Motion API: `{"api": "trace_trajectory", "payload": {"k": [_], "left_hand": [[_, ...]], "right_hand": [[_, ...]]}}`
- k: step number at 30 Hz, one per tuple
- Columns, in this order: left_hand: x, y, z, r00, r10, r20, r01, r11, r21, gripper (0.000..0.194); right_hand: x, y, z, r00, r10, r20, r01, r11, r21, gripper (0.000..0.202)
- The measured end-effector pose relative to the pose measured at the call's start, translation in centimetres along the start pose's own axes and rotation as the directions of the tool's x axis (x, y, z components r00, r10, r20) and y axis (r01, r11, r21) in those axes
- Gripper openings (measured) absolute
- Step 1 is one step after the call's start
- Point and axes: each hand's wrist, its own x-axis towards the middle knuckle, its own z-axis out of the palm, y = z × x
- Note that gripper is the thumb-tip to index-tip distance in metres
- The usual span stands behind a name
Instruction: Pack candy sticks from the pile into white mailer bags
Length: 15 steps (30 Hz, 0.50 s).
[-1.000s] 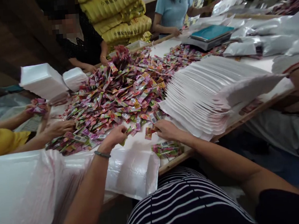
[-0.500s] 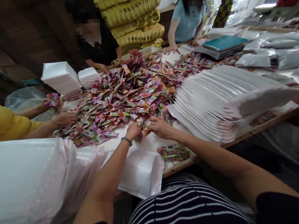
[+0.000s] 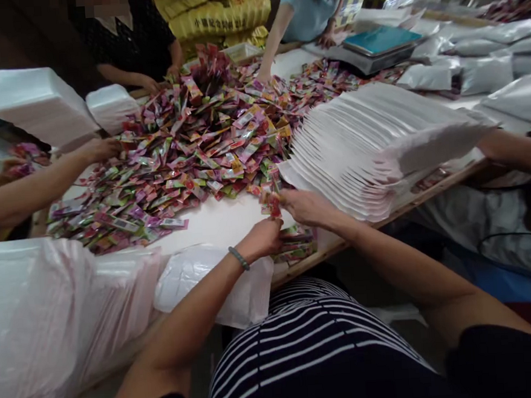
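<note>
My right hand pinches a few small, colourful snack packets, held upright at the near side of the heap. Just below, my left hand, with a beaded bracelet at the wrist, is closed at the packets' lower end; its fingertips are partly hidden. A neat stack of green and pink packets lies at the table's front edge, below my right hand. Under my left forearm rests a white padded envelope. Beyond both hands spreads a big heap of loose packets.
White padded envelopes are piled at the left and fanned out at the right. A scale with a teal top stands behind. Filled white bags lie far right. Co-workers' hands reach in from the left, back and right.
My left hand has moved right and down, nearer my right hand. The packets are now upright between them. A co-worker's hand at the left reaches farther into the heap. The view has shifted.
</note>
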Motion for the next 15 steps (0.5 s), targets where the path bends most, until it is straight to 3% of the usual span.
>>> {"api": "trace_trajectory", "payload": {"k": [3, 6, 9, 11, 15], "left_hand": [[-3.6, 0.4, -0.7, 0.996, 0.075, -0.038, -0.07, 0.991, 0.113, 0.026], [-9.1, 0.7, -1.6, 0.991, 0.127, -0.043, -0.101, 0.918, 0.383, 0.038], [-13.4, 1.2, -0.9, 0.995, -0.003, 0.095, -0.057, 0.788, 0.613, 0.033], [-14.8, 1.3, 0.1, 0.991, -0.079, 0.108, -0.024, 0.692, 0.722, 0.028], [-15.4, 1.3, 1.2, 0.989, -0.142, -0.046, 0.118, 0.549, 0.828, 0.03]], "right_hand": [[-2.4, 1.4, 2.0, 0.966, -0.173, 0.19, 0.167, 0.985, 0.048, 0.037], [-4.3, 1.9, 3.6, 0.946, -0.273, 0.174, 0.268, 0.962, 0.055, 0.071], [-5.1, 1.3, 4.4, 0.949, -0.278, 0.152, 0.285, 0.958, -0.03, 0.087], [-4.9, 1.0, 4.5, 0.942, -0.29, 0.171, 0.302, 0.952, -0.052, 0.09], [-3.3, 0.4, 4.3, 0.93, -0.305, 0.205, 0.298, 0.952, 0.064, 0.092]]}}
